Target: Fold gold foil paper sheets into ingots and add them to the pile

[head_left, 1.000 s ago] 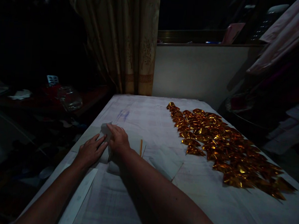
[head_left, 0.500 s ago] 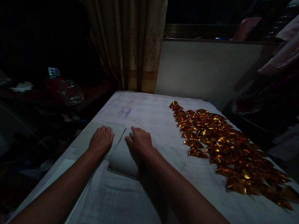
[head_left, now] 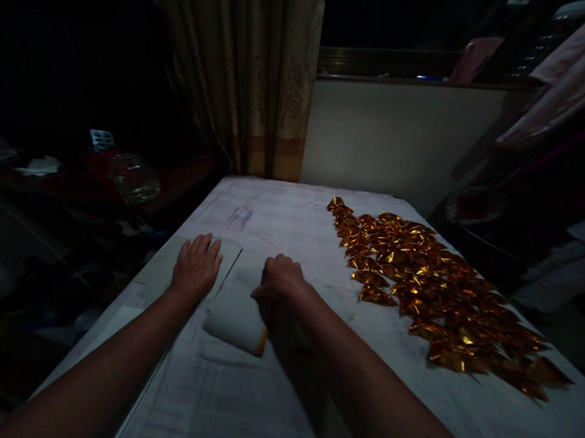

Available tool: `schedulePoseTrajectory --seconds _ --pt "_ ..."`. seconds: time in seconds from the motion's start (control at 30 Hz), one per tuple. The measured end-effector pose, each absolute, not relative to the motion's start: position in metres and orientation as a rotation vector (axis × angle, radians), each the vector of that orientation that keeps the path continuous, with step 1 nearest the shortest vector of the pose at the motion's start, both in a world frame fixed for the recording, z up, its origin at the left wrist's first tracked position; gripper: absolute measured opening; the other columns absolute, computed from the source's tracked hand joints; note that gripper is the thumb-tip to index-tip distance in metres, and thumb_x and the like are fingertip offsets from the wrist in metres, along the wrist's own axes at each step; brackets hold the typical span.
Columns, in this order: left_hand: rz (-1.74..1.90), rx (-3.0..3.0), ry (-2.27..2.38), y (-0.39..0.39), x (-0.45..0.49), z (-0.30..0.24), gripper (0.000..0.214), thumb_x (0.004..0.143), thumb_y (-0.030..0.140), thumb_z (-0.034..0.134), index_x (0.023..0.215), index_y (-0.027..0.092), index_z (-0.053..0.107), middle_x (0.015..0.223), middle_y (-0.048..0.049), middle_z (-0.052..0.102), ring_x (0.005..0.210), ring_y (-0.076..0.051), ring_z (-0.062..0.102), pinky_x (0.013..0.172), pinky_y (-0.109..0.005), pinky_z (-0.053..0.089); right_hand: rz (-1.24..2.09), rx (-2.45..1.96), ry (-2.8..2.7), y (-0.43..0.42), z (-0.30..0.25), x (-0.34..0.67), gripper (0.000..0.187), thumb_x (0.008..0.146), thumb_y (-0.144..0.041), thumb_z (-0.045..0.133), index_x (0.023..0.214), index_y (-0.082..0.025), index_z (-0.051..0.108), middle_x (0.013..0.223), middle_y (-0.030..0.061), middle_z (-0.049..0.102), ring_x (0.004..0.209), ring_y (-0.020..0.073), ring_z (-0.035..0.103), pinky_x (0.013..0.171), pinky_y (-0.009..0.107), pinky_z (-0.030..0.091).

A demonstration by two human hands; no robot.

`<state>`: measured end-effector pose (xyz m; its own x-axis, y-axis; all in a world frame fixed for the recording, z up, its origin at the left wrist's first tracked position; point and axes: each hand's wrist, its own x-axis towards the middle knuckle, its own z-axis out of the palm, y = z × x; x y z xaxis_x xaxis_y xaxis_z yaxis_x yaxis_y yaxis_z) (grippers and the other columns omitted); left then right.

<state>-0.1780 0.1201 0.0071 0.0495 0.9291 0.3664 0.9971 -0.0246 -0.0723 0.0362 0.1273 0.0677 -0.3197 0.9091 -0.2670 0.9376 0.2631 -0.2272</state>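
Note:
My left hand [head_left: 198,264] lies flat, fingers stretched out, on a pale paper sheet [head_left: 159,274] at the left of the bed-like surface. Beside it is a second pale sheet of paper [head_left: 236,311], curved up along its right side, with a strip of gold showing at its lower right edge. The fingers of my right hand [head_left: 282,278] are curled round that raised right edge, thumb on top of the paper. A dark line separates the two sheets. To the right, many folded gold foil pieces [head_left: 417,265] lie in overlapping rows.
A white, faintly checked cloth [head_left: 283,212] covers the surface. Beyond it hang a patterned curtain [head_left: 265,80] and a pale wall [head_left: 385,132]. A clear jar [head_left: 135,179] lies on a dark shelf at left. Clothes [head_left: 559,82] hang at upper right.
My right hand has moved slightly right and its fingers have curled over the paper's edge, where gold now shows. My left hand has flattened with its fingers stretched. The view has shifted slightly.

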Motion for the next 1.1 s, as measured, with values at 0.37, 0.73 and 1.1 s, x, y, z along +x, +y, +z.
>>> schedulePoseTrajectory --seconds 0.37,0.73,1.1 --pt "-0.066 -1.993 -2.032 0.117 -0.169 0.021 0.042 0.101 0.03 0.033 0.131 0.016 0.059 0.128 -0.0175 0.06 0.118 -0.032 0.054 0.095 -0.046 0.041 -0.527 1.716 2.393 0.147 0.071 0.03 0.082 0.056 -0.052 0.093 0.125 -0.021 0.063 0.131 0.0177 0.063 0.122 0.0348 0.059 0.102 0.048 0.043" --pt "0.058 -1.977 -2.091 0.116 -0.168 0.033 0.043 0.101 0.034 0.034 0.131 0.015 0.059 0.121 -0.0181 0.061 0.111 -0.033 0.058 0.085 -0.042 0.047 -0.457 1.779 2.756 0.1 0.057 0.068 0.058 0.093 -0.042 0.062 0.146 -0.025 0.047 0.154 0.0145 0.044 0.14 0.0289 0.041 0.109 0.046 0.034" --pt "-0.061 -2.0 -2.091 0.111 -0.175 0.051 0.044 0.098 0.033 0.035 0.122 0.013 0.066 0.117 -0.0171 0.066 0.111 -0.032 0.06 0.093 -0.041 0.048 -0.437 2.08 2.617 0.053 0.023 0.147 0.048 0.095 -0.034 0.056 0.141 -0.022 0.055 0.151 0.0137 0.048 0.139 0.0291 0.043 0.111 0.044 0.033"
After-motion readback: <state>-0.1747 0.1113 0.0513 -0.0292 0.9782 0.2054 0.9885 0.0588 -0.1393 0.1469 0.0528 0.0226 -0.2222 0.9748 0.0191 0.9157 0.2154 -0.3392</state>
